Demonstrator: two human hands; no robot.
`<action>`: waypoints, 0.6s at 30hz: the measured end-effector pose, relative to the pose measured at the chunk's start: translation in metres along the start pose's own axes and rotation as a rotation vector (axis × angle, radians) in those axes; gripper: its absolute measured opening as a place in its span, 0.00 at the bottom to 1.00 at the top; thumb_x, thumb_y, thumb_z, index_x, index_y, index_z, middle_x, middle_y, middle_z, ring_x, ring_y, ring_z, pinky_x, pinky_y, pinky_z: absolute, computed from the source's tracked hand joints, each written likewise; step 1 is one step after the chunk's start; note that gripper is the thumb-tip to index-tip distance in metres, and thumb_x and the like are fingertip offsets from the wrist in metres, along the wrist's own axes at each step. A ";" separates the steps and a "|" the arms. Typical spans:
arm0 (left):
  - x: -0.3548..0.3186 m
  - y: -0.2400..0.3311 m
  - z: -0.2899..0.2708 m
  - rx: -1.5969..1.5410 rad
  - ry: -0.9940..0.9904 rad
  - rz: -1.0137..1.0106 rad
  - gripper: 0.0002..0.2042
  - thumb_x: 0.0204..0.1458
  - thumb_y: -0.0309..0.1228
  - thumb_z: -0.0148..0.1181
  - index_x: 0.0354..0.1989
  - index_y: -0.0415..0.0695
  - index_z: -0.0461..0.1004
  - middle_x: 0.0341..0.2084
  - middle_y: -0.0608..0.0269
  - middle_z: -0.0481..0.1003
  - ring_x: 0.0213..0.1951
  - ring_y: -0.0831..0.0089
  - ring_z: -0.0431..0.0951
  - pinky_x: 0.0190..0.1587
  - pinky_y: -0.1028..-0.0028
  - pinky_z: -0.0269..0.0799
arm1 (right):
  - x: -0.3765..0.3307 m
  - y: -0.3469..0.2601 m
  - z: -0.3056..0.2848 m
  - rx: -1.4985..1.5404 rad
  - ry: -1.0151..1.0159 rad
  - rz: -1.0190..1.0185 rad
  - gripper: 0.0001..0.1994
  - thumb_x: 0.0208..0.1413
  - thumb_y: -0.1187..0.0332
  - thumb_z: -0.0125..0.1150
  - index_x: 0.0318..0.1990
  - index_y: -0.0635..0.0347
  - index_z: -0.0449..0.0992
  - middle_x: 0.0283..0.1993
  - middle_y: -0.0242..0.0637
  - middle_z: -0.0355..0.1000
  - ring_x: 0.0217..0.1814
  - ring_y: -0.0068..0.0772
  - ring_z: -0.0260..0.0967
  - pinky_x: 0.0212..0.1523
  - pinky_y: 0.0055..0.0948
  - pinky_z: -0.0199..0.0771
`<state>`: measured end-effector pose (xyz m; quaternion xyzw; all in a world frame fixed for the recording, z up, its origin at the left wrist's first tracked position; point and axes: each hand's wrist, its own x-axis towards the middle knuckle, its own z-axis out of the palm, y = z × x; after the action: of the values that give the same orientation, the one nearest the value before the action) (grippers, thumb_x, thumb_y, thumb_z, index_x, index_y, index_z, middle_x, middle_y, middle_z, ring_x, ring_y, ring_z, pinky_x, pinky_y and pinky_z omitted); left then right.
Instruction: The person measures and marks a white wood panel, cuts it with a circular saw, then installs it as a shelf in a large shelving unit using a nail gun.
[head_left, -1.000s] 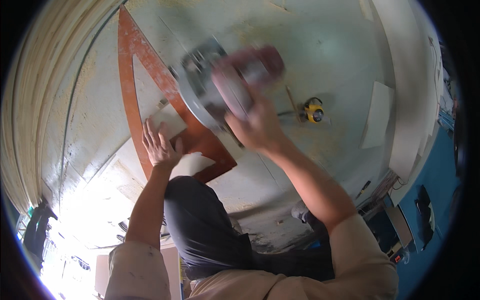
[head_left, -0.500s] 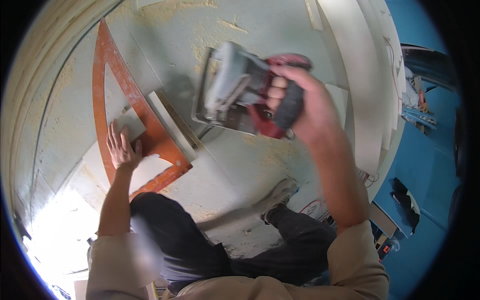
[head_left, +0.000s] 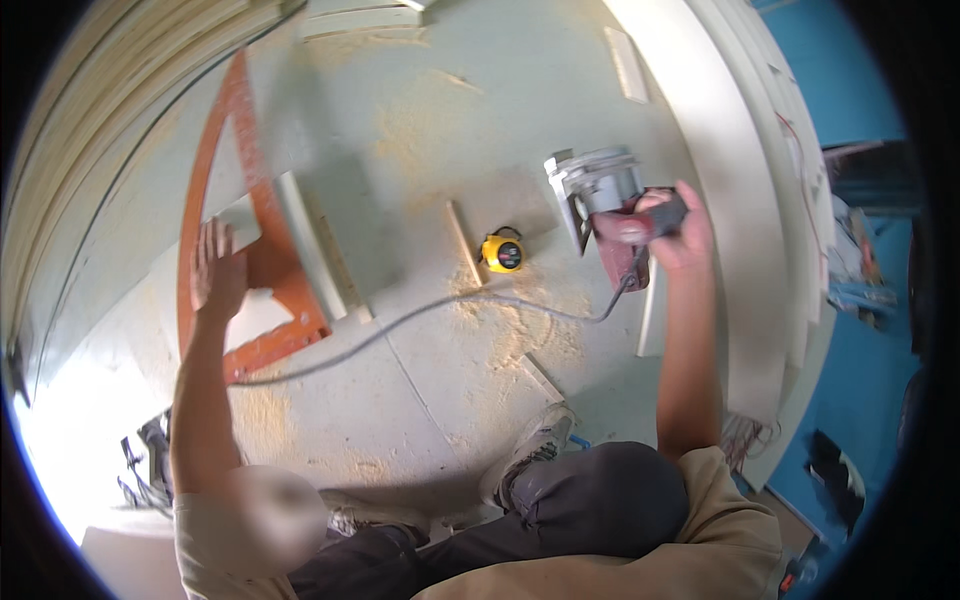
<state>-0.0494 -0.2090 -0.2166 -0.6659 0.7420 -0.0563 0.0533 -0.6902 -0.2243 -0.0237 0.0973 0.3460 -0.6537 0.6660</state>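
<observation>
My left hand (head_left: 218,268) lies with its fingers stretched out over a large orange triangular square (head_left: 285,285) and the pale board (head_left: 240,215) under it. A narrow pale wooden strip (head_left: 310,245) sits along the square's right side. In my right hand (head_left: 688,235) is a circular saw (head_left: 608,180), gripped by its dark handle and held out to the right, its base plate tilted up on edge. The saw's grey cord (head_left: 400,325) runs left across the floor to the square's lower end.
Between my hands lie a yellow tape measure (head_left: 502,252) and a thin wooden offcut (head_left: 462,240). Another offcut (head_left: 540,378) is near my shoe (head_left: 540,440). Long boards (head_left: 740,180) are stacked at the right, more boards (head_left: 110,90) at the far left. Sawdust (head_left: 410,140) covers parts of the floor.
My right hand has carried the circular saw rightward and turned it. The tape measure and cord now show. My left hand stays on the square, while my view and legs have shifted.
</observation>
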 end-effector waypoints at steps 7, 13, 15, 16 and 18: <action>-0.100 0.058 -0.064 -0.338 -0.214 0.145 0.38 0.49 0.40 0.67 0.66 0.39 0.58 0.69 0.41 0.53 0.70 0.45 0.54 0.68 0.52 0.55 | 0.048 -0.082 -0.163 0.295 0.154 -0.200 0.17 0.66 0.60 0.42 0.43 0.68 0.67 0.39 0.48 0.69 0.43 0.45 0.70 0.49 0.47 0.74; -0.119 0.064 -0.087 -0.071 -0.562 0.193 0.55 0.43 0.53 0.70 0.72 0.34 0.45 0.72 0.36 0.42 0.73 0.42 0.43 0.67 0.49 0.56 | 0.033 -0.119 -0.242 0.279 0.138 0.238 0.13 0.63 0.76 0.47 0.51 0.75 0.68 0.45 0.55 0.72 0.51 0.43 0.70 0.42 0.35 0.81; -0.110 0.064 -0.099 0.024 -0.589 0.257 0.54 0.44 0.52 0.69 0.72 0.34 0.45 0.72 0.36 0.43 0.73 0.42 0.43 0.66 0.50 0.59 | 0.009 -0.090 -0.246 -0.131 0.232 0.002 0.15 0.64 0.77 0.48 0.57 0.73 0.68 0.45 0.50 0.73 0.52 0.39 0.69 0.40 0.33 0.83; -0.099 0.074 -0.094 0.065 -0.570 0.306 0.51 0.46 0.49 0.67 0.72 0.34 0.45 0.72 0.36 0.43 0.73 0.42 0.44 0.64 0.51 0.61 | -0.002 -0.117 -0.290 -0.210 0.167 -0.130 0.17 0.67 0.69 0.50 0.58 0.70 0.68 0.45 0.45 0.74 0.55 0.39 0.68 0.47 0.39 0.81; -0.108 0.068 -0.084 0.185 -0.584 0.303 0.46 0.50 0.45 0.63 0.71 0.34 0.46 0.72 0.35 0.44 0.73 0.41 0.45 0.62 0.53 0.65 | -0.009 -0.087 -0.287 0.006 0.414 -0.149 0.22 0.66 0.55 0.53 0.55 0.67 0.70 0.43 0.41 0.75 0.50 0.38 0.71 0.56 0.44 0.73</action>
<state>-0.1177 -0.0935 -0.1439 -0.5286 0.7775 0.0785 0.3316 -0.8668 -0.0613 -0.2030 0.2054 0.4799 -0.6682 0.5301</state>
